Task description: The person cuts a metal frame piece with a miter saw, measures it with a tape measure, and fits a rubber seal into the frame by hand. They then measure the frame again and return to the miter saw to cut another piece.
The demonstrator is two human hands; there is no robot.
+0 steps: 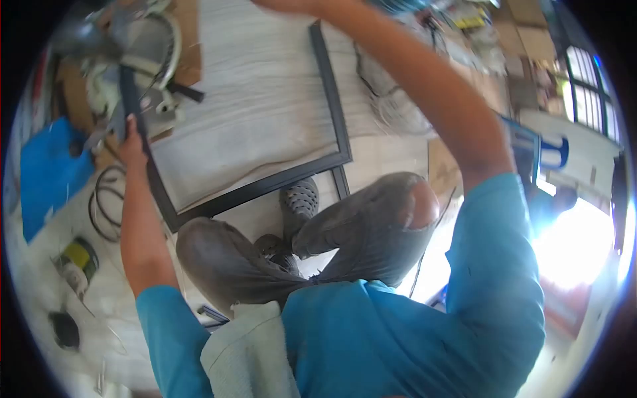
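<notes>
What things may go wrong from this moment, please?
The left hand is near the pale power saw with round guard; if it runs, injury is possible. The dark rectangular metal-looking frame lies close to a grey perforated shoe, so a careless step could shift it. The coiled black cable might catch a foot.

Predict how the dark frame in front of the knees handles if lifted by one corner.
The dark frame is probably stiff along each bar, as they run straight. It may twist at the corners: slim bars, wide span. Likely light for its size, being mostly open middle.
</notes>
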